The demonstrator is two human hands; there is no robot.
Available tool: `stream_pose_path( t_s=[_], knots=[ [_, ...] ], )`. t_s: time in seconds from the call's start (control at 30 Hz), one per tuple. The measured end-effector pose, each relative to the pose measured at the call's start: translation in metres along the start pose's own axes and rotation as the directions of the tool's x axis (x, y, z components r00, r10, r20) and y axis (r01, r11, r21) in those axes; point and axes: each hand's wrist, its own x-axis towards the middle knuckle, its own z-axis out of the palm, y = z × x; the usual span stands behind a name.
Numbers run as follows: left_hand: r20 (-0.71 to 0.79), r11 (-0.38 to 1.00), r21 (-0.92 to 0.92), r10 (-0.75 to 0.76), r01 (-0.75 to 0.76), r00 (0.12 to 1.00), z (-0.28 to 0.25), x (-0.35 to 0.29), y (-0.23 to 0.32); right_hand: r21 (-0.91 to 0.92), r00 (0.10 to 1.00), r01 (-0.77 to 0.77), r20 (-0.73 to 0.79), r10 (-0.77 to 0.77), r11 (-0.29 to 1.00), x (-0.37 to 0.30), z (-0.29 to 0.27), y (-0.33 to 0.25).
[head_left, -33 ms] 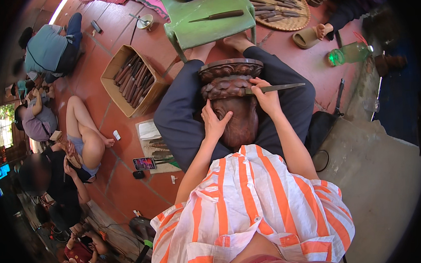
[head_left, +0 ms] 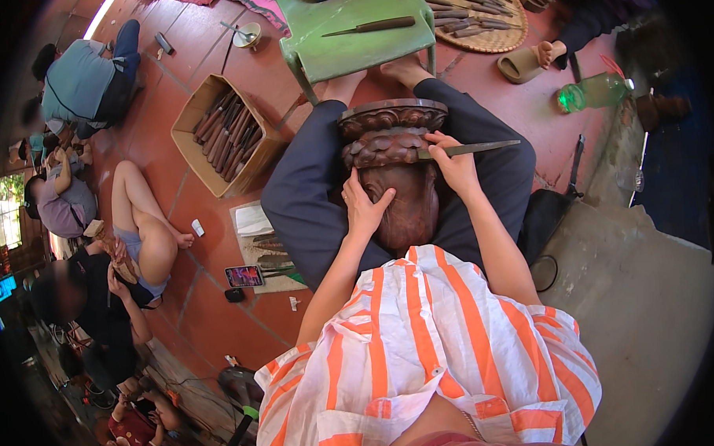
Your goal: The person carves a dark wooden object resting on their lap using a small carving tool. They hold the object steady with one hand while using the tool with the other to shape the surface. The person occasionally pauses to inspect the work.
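head view: here's the left hand (head_left: 364, 212), thumb spread, resting unclenched against the dark carved wooden pedestal (head_left: 405, 196) between the person's bent legs (head_left: 302, 189); the right hand (head_left: 456, 169) is pinching a tapered metal tool (head_left: 480, 148) at the pedestal's scalloped band (head_left: 384, 148). up ahead, a slim pointed tool (head_left: 372, 26) lies across the green plastic stool (head_left: 351, 52), handle (head_left: 393, 23) toward its right edge.

- Pedestal (head_left: 403, 191): between person's legs; left hand (head_left: 364, 211) on near-left side, right hand (head_left: 455, 168) with file (head_left: 488, 147) at right side.
- Stool (head_left: 359, 54): beyond pedestal; handled tool (head_left: 385, 24) on top.
- Cardboard box (head_left: 257, 165): left of pedestal, tools (head_left: 230, 138) inside.
- Woven tray (head_left: 501, 39): right of stool.
- Bottle (head_left: 604, 92): far right.
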Motion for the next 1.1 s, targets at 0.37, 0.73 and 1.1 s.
stream_pose_path(
  t_s=[0.37, 0.73, 1.1],
  knots=[
    [-0.008, 1.000, -0.012, -0.015, 0.015, 1.000, 0.000, -0.001, 0.001, -0.014, 0.997, -0.065, 0.034, 0.065, 0.998, 0.008, 0.001, -0.009],
    [-0.123, 0.987, -0.151, -0.065, 0.046, 0.990, -0.002, 0.004, -0.007, 0.202, 0.991, -0.122, -0.022, 0.129, 0.972, -0.018, -0.020, -0.002],
    [-0.029, 0.939, 0.142, 0.322, -0.315, 0.946, -0.051, 0.114, 0.016, 0.078, 0.962, -0.248, 0.138, 0.236, 0.966, -0.079, -0.040, 0.016]
  ],
)
